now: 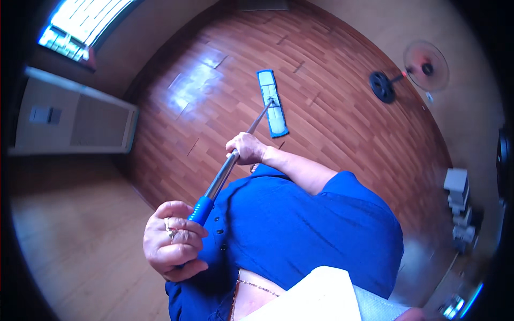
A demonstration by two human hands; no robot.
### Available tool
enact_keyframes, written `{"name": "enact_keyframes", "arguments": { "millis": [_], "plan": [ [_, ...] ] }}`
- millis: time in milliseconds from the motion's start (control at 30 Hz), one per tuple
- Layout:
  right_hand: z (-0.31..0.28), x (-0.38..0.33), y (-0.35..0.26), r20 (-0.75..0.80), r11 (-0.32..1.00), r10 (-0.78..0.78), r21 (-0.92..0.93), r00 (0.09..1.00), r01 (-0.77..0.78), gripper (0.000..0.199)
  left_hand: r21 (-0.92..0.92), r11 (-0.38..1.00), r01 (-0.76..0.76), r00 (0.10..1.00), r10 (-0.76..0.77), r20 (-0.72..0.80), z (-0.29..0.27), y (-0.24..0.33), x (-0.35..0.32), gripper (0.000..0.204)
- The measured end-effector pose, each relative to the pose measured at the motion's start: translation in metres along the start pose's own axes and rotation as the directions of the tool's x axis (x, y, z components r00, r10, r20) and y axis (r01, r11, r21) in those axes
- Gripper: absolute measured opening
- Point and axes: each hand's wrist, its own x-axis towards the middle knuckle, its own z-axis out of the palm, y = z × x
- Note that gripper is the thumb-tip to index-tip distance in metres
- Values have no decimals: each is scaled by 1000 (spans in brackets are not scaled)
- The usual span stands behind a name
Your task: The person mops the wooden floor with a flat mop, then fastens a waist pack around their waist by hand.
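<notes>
A flat mop [276, 122] with a pale top and blue fringe lies on the wooden floor ahead of me. Its metal pole [220, 175] slants from the head up toward my body and ends in a blue grip [201, 211]. My left hand [174, 243], wearing rings, is closed around the blue grip at the pole's upper end. Farther down, my right hand [248, 148] wraps around the metal part of the pole, with the right arm reaching across my front.
To the right stands a fan [426, 68] on a round dark base [382, 87]. White boxes [456, 182] are stacked along the right wall. On the left is a tall white cabinet-like unit [53, 125], near a bright window [85, 21]. Light glares off the floor [195, 83] at far left.
</notes>
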Motion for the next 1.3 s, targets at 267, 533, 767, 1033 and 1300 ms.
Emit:
{"name": "enact_keyframes", "arguments": {
  "millis": [267,533,767,1033,1300],
  "plan": [
    [4,-129,-44,-259,924,379,49,888,-380,20,-459,831,-314,898,417,140,20,-29,16,26],
    [18,-286,-39,-593,733,588,104,550,-672,18,-788,614,50,810,436,392,111,-72,81,22],
    [32,-396,-13,-779,341,627,240,29,-909,19,-686,634,358,689,316,652,227,-91,117,9],
    [-18,-396,43,-915,568,400,298,-60,-767,17,-664,630,403,657,306,689,246,-108,202,14],
    [-130,-379,85,-792,706,588,404,165,-582,17,-672,731,118,726,398,561,239,-95,278,17]
  ]
}}
